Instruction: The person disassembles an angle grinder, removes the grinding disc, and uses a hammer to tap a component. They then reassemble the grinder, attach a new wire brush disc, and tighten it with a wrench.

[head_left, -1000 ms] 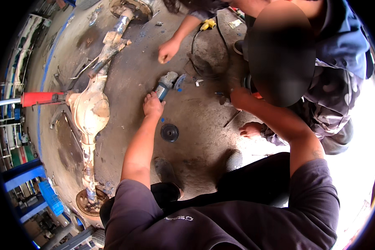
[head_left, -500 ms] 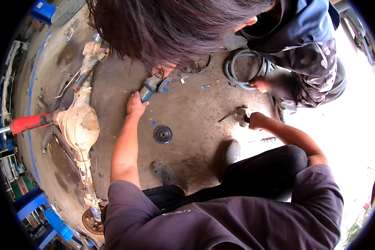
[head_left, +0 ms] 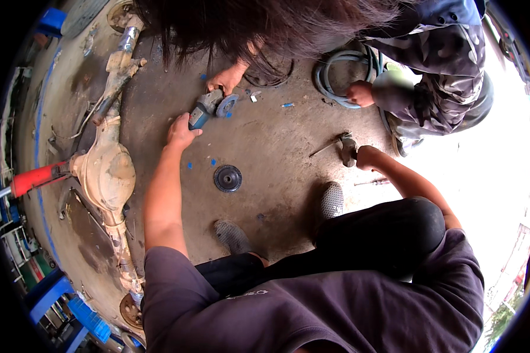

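- The angle grinder (head_left: pixel 206 107) could, I judged, have twisted or slipped if the two people had pulled it unevenly, as both had hold of it.
- It lay just ahead of the left hand (head_left: pixel 181 132), whose fingers grasped its blue rear end; a co-worker's hand (head_left: pixel 228 78) was at its head.
- The right hand (head_left: pixel 368 157) was closed around a metal tool (head_left: pixel 347 148) by its dark handle.
- A black disc (head_left: pixel 228 178) lay on the floor (head_left: pixel 277 141) between them.
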Demonstrator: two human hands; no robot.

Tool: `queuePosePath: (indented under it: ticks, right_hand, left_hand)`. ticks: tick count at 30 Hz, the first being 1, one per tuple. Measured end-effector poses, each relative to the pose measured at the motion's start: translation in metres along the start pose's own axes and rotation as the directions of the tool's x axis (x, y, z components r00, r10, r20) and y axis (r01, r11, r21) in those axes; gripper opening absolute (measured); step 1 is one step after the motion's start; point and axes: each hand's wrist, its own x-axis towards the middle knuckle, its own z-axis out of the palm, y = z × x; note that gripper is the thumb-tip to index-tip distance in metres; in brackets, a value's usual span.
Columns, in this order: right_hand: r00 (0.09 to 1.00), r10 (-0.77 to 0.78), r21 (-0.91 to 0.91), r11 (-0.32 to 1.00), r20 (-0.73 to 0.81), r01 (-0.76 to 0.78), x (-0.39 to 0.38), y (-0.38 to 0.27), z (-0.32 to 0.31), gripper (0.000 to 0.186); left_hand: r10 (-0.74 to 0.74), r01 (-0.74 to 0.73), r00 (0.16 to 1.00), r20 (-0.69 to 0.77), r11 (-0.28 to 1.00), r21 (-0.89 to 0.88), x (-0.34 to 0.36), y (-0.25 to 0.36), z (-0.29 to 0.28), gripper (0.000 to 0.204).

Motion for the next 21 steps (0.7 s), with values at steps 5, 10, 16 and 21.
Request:
queuePosePath:
  ticks: [5, 10, 16, 21]
  right_hand:
    - [0.996, -0.06, -0.125, 0.99, 0.074, 0.068, 0.004, -0.006, -0.016, 0.021]
    - [0.985, -0.109, -0.288, 0.947, 0.132, 0.143, 0.011, -0.012, -0.024, 0.021]
    - [0.963, -0.236, -0.379, 0.886, 0.127, 0.267, 0.069, 0.021, 0.005, 0.025]
    - [0.966, -0.227, -0.347, 0.902, 0.124, 0.256, 0.039, -0.008, -0.016, 0.024]
  left_hand:
    - [-0.113, 0.112, 0.994, -0.003, 0.992, -0.052, -0.013, 0.013, 0.025, 0.078]
    - [-0.248, 0.238, 0.959, -0.14, 0.968, -0.08, -0.024, 0.046, 0.045, 0.071]
    - [0.242, -0.173, 0.931, -0.273, 0.952, 0.253, -0.014, 0.03, 0.068, 0.087]
    - [0.226, -0.189, 0.969, -0.102, 0.94, 0.284, -0.007, -0.026, 0.042, 0.093]
